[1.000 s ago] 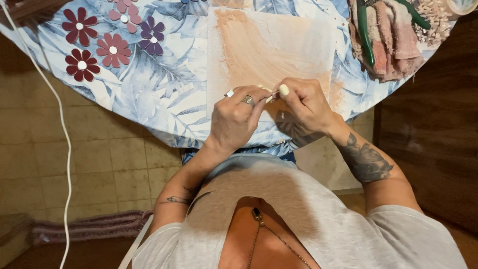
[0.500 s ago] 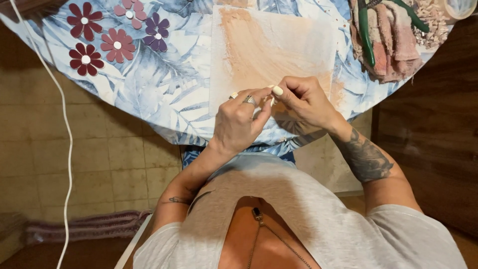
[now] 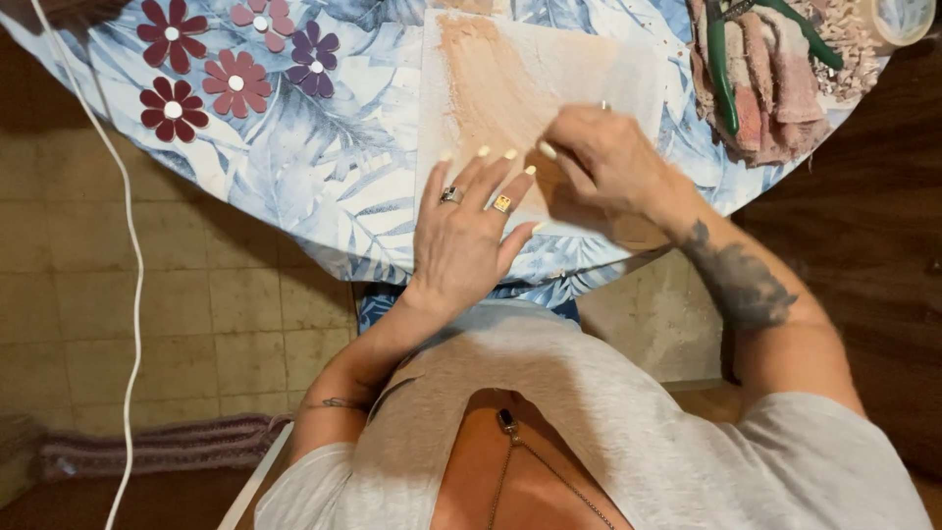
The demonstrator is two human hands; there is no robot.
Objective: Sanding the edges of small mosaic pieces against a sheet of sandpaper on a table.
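Observation:
My left hand (image 3: 469, 231) lies flat with fingers spread on the near edge of a white board (image 3: 628, 69) smeared with peach colour. It wears two rings and holds nothing. My right hand (image 3: 608, 157) is over the board just to the right, its fingers curled shut. A small thin metal piece (image 3: 603, 104) pokes out above its knuckles. What else is inside the fist is hidden. The board rests on a round table with a blue leaf-print cloth (image 3: 294, 167).
Several dark red, pink and purple flower cut-outs (image 3: 235, 83) lie at the table's far left. Green-handled pliers (image 3: 721, 69) rest on a pinkish rag (image 3: 770, 108) at the far right, beside a roll of tape (image 3: 903, 18). A white cable (image 3: 128, 294) hangs left over the tiled floor.
Both hands were pinched together on a small thin piece. Now they have parted: the left has opened flat on the board, and the right has moved up and right, still shut.

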